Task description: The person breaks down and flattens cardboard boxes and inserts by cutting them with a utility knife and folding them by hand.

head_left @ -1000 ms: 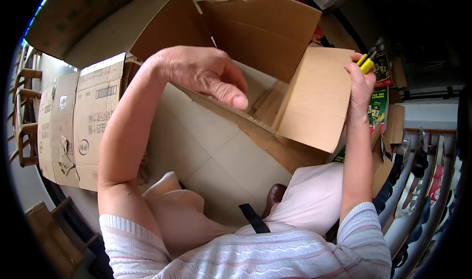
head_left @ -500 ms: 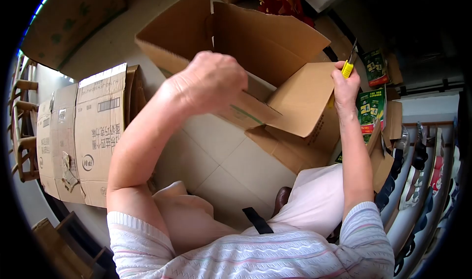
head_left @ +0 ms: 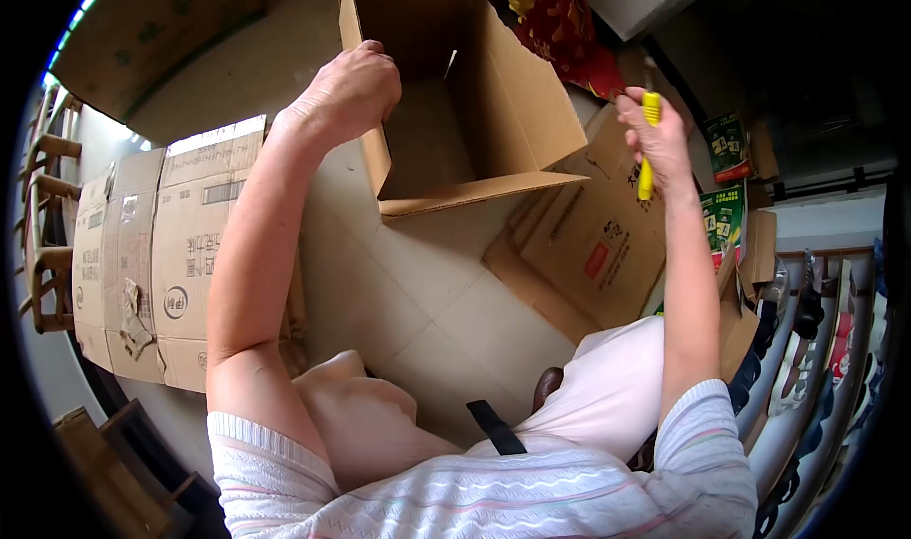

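Note:
A brown cardboard box (head_left: 527, 102) is tilted above the tiled floor, its opening facing me. My left hand (head_left: 356, 91) is closed on the box's left edge. To the right of the box, my right hand (head_left: 661, 145) grips a yellow utility knife (head_left: 648, 164), its blade end pointing up and smeared by motion. The knife is apart from the box. Below and between them lies a flattened cardboard box (head_left: 598, 245) with printed characters and a red mark.
Flattened printed cartons (head_left: 190, 264) stand at the left beside a wooden rack (head_left: 52, 226). A red patterned bag (head_left: 569, 36) lies beyond the box. Green packages (head_left: 723, 212) and a rack of hanging strips (head_left: 816, 349) are at the right.
The box has turned and shifted up and away, and its near flap has swung down. My right hand has come off the flap and tipped the knife more upright. My left hand has moved farther away.

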